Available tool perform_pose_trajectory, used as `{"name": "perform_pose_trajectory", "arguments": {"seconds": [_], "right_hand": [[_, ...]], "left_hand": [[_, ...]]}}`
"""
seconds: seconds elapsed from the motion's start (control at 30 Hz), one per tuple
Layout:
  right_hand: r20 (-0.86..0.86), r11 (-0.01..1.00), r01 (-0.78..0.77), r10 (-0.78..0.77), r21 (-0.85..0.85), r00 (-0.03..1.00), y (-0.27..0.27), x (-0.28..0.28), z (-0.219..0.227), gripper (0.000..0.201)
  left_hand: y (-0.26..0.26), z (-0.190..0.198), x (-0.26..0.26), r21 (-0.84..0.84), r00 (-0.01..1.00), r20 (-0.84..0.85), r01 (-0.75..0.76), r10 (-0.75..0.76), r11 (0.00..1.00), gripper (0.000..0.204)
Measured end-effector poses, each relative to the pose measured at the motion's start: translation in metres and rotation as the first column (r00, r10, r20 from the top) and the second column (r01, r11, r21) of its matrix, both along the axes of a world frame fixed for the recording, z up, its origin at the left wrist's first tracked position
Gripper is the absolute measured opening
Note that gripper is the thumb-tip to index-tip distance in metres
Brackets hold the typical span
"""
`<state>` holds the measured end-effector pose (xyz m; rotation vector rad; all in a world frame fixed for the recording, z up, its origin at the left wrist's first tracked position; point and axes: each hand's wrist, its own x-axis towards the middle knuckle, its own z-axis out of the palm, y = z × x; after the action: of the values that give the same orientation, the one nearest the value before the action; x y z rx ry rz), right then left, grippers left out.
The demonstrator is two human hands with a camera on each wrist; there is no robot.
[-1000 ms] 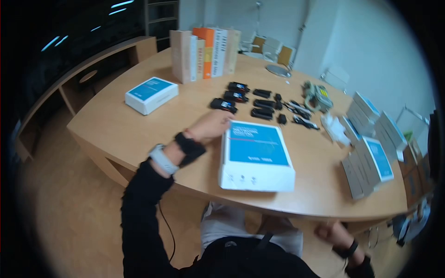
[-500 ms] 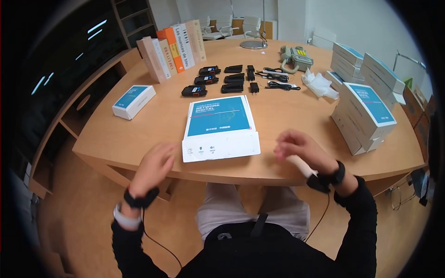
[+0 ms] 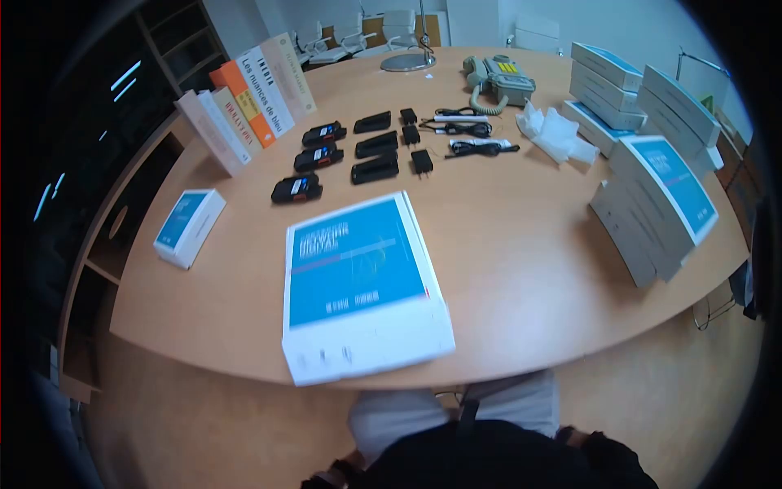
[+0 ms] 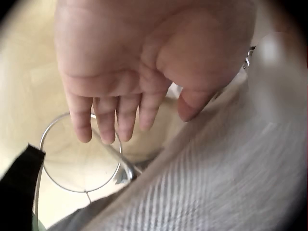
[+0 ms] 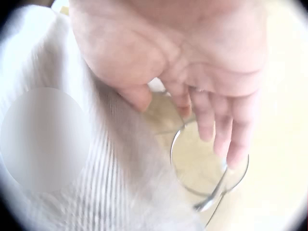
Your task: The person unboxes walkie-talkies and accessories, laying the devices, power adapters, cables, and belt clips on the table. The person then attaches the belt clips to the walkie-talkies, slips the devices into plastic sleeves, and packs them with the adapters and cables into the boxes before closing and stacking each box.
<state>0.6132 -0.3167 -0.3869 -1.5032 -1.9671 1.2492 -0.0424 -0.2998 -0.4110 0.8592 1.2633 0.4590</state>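
A large white box with a blue top [image 3: 358, 273] lies at the table's front edge, untouched by either hand. Both hands are down beside the person's legs, below the table. In the left wrist view the left hand [image 4: 144, 62] hangs with its fingers loosely extended, holding nothing, beside the light trousers [image 4: 207, 168]. The right hand [image 5: 187, 67] hangs in the same way, fingers loose and nothing in them, close to the trousers [image 5: 106, 159]. In the head view the hands are mostly hidden at the lower edge.
Black devices [image 3: 318, 156], black holders [image 3: 375, 156], adapters [image 3: 421, 161] and cables [image 3: 481, 147] lie mid-table. A small box [image 3: 189, 226] and books [image 3: 244, 102] are left. A telephone [image 3: 505, 80], crumpled plastic [image 3: 558, 134] and stacked boxes [image 3: 652, 212] stand right.
Both hands have moved down from the table area to the person's sides. Earlier, the left hand was at the large box. The head view has shifted, and the box appears nearer.
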Motion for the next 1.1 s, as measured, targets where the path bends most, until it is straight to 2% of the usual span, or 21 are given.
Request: {"name": "perform_pose_trajectory", "arguments": {"seconds": [0.1,0.3,0.37,0.47,0.53,0.63,0.77,0.83,0.93,1.03,1.1], "right_hand": [[0.009,0.999,0.037,-0.037,-0.03,0.999,0.044,-0.004,-0.006,0.042],[0.006,0.974,0.114,-0.115,-0.194,0.993,0.06,-0.016,0.006,0.041],[0.008,0.954,0.139,-0.142,-0.267,0.99,0.038,-0.019,0.013,0.04],[0.009,0.904,0.193,-0.205,-0.381,0.979,-0.024,-0.039,0.028,0.04],[0.009,0.894,0.216,-0.231,-0.393,0.973,-0.035,-0.043,0.028,0.039],[0.003,0.884,0.26,-0.282,-0.389,0.96,-0.049,-0.056,0.012,0.039],[0.051,0.851,0.353,-0.362,-0.39,0.931,-0.096,-0.069,0.007,0.038],[0.088,0.839,0.365,-0.361,-0.404,0.928,-0.122,-0.065,0.016,0.038],[0.133,0.855,0.33,-0.302,-0.401,0.944,-0.125,-0.022,0.03,0.038],[0.115,0.86,0.301,-0.279,-0.411,0.953,-0.134,-0.006,0.028,0.037],[0.087,0.865,0.292,-0.282,-0.409,0.956,-0.126,-0.005,0.022,0.037]], "left_hand": [[0.054,-0.01,-0.009,0.038,0.999,-0.027,0.041,-0.04,0.998,0.026],[0.086,0.01,-0.033,0.004,0.986,-0.106,0.132,-0.13,0.991,0.026],[0.071,0.017,-0.038,-0.028,0.978,-0.128,0.164,-0.166,0.986,0.026],[0.036,0.038,-0.057,-0.084,0.955,-0.164,0.236,-0.247,0.968,0.026],[0.033,0.041,-0.06,-0.056,0.942,-0.19,0.269,-0.275,0.962,0.026],[0.039,0.031,-0.066,0.011,0.917,-0.239,0.331,-0.319,0.944,0.026],[0.029,-0.005,-0.063,0.094,0.887,-0.249,0.422,-0.389,0.902,0.026],[-0.007,-0.019,-0.058,0.12,0.889,-0.242,0.425,-0.389,0.897,0.026],[-0.062,-0.032,-0.02,0.183,0.915,-0.243,0.37,-0.323,0.911,0.026],[-0.1,-0.022,-0.008,0.228,0.908,-0.305,0.361,-0.286,0.904,0.026],[-0.099,-0.013,-0.009,0.265,0.893,-0.361,0.375,-0.27,0.888,0.026]]}}
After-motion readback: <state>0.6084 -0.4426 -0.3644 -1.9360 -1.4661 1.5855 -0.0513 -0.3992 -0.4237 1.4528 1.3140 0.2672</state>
